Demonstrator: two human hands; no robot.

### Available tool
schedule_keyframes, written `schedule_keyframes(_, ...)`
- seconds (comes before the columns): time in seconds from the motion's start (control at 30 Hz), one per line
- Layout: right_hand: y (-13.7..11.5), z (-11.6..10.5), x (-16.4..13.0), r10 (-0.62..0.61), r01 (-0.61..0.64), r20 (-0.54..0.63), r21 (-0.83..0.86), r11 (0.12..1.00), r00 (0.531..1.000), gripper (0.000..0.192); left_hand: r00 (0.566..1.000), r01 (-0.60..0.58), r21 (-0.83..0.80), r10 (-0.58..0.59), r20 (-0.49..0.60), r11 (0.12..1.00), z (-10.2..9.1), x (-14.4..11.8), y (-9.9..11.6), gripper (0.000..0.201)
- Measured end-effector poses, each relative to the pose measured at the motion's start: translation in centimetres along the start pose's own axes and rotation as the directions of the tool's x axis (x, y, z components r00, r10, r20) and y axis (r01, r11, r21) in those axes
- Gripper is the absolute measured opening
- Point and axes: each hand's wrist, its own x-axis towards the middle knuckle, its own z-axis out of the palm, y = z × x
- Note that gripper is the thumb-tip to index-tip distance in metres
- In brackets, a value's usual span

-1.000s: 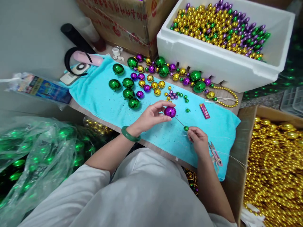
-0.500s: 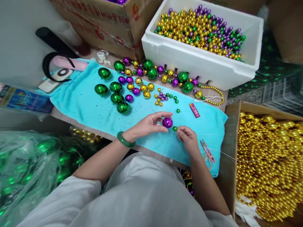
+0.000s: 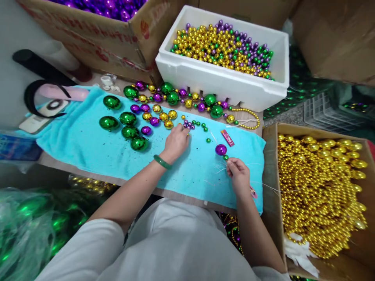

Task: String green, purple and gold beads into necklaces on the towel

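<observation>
My left hand (image 3: 176, 141), with a green bangle (image 3: 162, 161) at the wrist, reaches down to the small beads on the blue towel (image 3: 187, 171). Its fingertips are pinched together at a small gold bead (image 3: 188, 134), partly hidden, beside small purple beads (image 3: 189, 124). My right hand (image 3: 238, 171) is closed on a clear string just below a small green bead (image 3: 225, 157). Against that bead sits a larger purple bead (image 3: 220, 150), and a thin end of string sticks out above it. Loose small green beads (image 3: 204, 127) lie between the hands, farther back.
Large green balls (image 3: 129, 132) and gold balls (image 3: 164, 116) lie left. A strung garland (image 3: 187, 102) runs along the back, before a white foam box (image 3: 216, 76) of beads. Right are a red packet (image 3: 227, 137), scissors (image 3: 253, 192) and a carton (image 3: 272, 164) of gold bead strings.
My left hand has left the purple bead and moved back-left to the small beads. The purple bead now rests against the green one at my right hand. The view has shifted.
</observation>
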Motion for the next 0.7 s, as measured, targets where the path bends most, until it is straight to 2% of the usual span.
schedule_keyframes(0.13, -0.1, 0.4, 0.1, -0.016, 0.017, 0.019, -0.012, 1.000, 1.000, 0.029, 0.998, -0.016, 0.134, 0.008, 0.059, 0.991, 0.7, 0.0, 0.2, 0.025)
schedule_keyframes(0.23, 0.1, 0.7, 0.2, -0.042, 0.043, 0.028, -0.029, 0.999, 0.999, 0.029, 0.997, -0.012, 0.114, 0.002, 0.083, 0.993, 1.1, -0.1, 0.3, 0.027)
schedule_keyframes(0.3, 0.1, 0.8, 0.2, -0.046, 0.047, 0.023, -0.032, 0.998, 0.999, 0.029, 0.999, 0.005, -0.030, -0.004, 0.046, 1.000, 1.2, 0.0, 0.4, 0.027)
schedule_keyframes(0.37, 0.1, 0.9, 0.1, -0.040, 0.040, 0.019, -0.027, 0.999, 0.999, 0.028, 0.998, 0.056, -0.332, -0.066, -0.019, 0.942, 1.0, 0.0, 0.5, 0.024)
schedule_keyframes(0.4, 0.1, 0.8, 0.0, -0.035, 0.036, 0.019, -0.026, 0.999, 0.999, 0.027, 0.991, 0.103, -0.528, -0.133, -0.019, 0.843, 0.8, 0.1, 0.5, 0.022)
schedule_keyframes(0.43, 0.0, 0.8, -0.1, -0.031, 0.031, 0.024, -0.027, 0.999, 0.999, 0.026, 0.978, 0.164, -0.714, -0.204, 0.029, 0.680, 0.5, 0.1, 0.5, 0.020)
schedule_keyframes(0.47, 0.0, 0.7, -0.2, -0.028, 0.029, 0.030, -0.032, 0.999, 0.999, 0.026, 0.959, 0.231, -0.854, -0.257, 0.119, 0.466, 0.1, 0.1, 0.5, 0.018)
schedule_keyframes(0.53, 0.0, 0.7, -0.4, -0.026, 0.028, 0.046, -0.044, 0.999, 0.999, 0.025, 0.911, 0.338, -0.941, -0.262, 0.318, 0.030, -0.8, 0.1, 0.6, 0.016)
schedule_keyframes(0.57, 0.0, 0.7, -0.5, -0.028, 0.031, 0.052, -0.050, 0.998, 0.998, 0.025, 0.894, 0.364, -0.923, -0.232, 0.384, -0.125, -1.2, 0.0, 0.6, 0.016)
schedule_keyframes(0.6, 0.1, 0.8, -0.6, -0.032, 0.036, 0.059, -0.055, 0.998, 0.998, 0.024, 0.884, 0.377, -0.898, -0.202, 0.422, -0.227, -1.6, -0.1, 0.6, 0.015)
schedule_keyframes(0.63, 0.1, 0.8, -0.6, -0.037, 0.041, 0.064, -0.060, 0.997, 0.997, 0.024, 0.878, 0.381, -0.878, -0.184, 0.442, -0.290, -1.9, -0.2, 0.7, 0.014)
schedule_keyframes(0.7, 0.1, 1.1, -0.7, -0.049, 0.054, 0.077, -0.071, 0.996, 0.996, 0.023, 0.873, 0.377, -0.858, -0.176, 0.456, -0.349, -2.4, -0.3, 0.7, 0.014)
